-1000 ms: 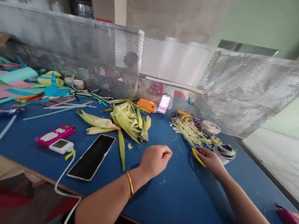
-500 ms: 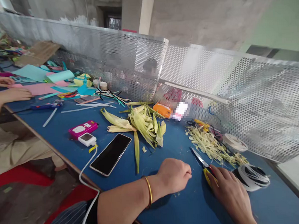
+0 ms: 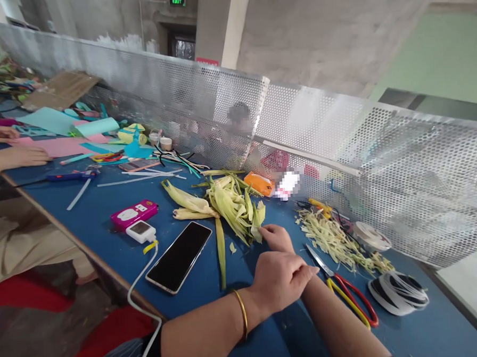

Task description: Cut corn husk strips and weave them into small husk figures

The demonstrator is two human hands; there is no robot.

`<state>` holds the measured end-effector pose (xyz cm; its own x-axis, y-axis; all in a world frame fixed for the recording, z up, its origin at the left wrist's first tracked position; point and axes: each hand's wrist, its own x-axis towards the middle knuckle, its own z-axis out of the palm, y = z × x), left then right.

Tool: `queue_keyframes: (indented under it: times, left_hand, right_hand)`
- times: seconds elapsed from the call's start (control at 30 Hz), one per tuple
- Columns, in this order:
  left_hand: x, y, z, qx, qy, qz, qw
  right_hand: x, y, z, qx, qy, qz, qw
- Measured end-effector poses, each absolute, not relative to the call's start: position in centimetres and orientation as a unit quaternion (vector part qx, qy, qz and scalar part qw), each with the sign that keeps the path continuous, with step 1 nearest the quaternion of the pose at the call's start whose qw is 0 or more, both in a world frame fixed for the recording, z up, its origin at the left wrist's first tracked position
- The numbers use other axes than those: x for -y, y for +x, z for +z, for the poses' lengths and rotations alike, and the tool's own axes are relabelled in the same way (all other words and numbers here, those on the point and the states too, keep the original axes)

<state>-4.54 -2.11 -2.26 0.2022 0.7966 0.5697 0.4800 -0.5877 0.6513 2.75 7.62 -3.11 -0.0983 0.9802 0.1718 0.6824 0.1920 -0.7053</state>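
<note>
My left hand (image 3: pixel 281 280), with a gold bangle at its wrist, is curled into a fist above the blue table. Nothing shows sticking out of it, and its palm is hidden. My right forearm passes beneath it, so the arms cross. At the right edge of a pile of pale green corn husks (image 3: pixel 227 200), my right hand (image 3: pixel 278 238) has its fingertips closed on a corn husk (image 3: pixel 258 220). Scissors (image 3: pixel 335 280) with red and yellow handles lie partly open, right of my right forearm. Shredded husk strips (image 3: pixel 327 238) are heaped beyond them.
A phone (image 3: pixel 179 258), a white cabled device (image 3: pixel 141 231) and a pink case (image 3: pixel 134 214) lie on the left. A roll of white cord (image 3: pixel 398 292) sits far right. A perforated metal screen (image 3: pixel 311 121) borders the back. At far left, another person's hands (image 3: pixel 27 156) touch pink paper.
My right hand has let go of the scissors and moved left under my left hand to the husk pile. The scissors stay on the table. My left fist remains nearly in place.
</note>
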Motion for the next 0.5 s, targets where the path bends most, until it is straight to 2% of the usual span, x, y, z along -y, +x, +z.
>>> queue_keyframes:
  times: [0.13,0.3,0.5]
  left_hand:
    - [1.9,-4.9,-2.0,-0.458,0.737,0.466,0.173]
    - [1.9,-4.9,-1.7,-0.465,0.732,0.455,0.200]
    - [0.8,-4.8,-2.1,-0.496,0.650,0.478,0.321]
  right_hand:
    - [-8.5,2.3,-3.7,0.670,-0.613,0.211,0.362]
    - [-5.8,6.8,-3.0,0.622,-0.634,0.186,0.420]
    - [0.2,11.3,-1.7,0.631,-0.613,0.176,0.442]
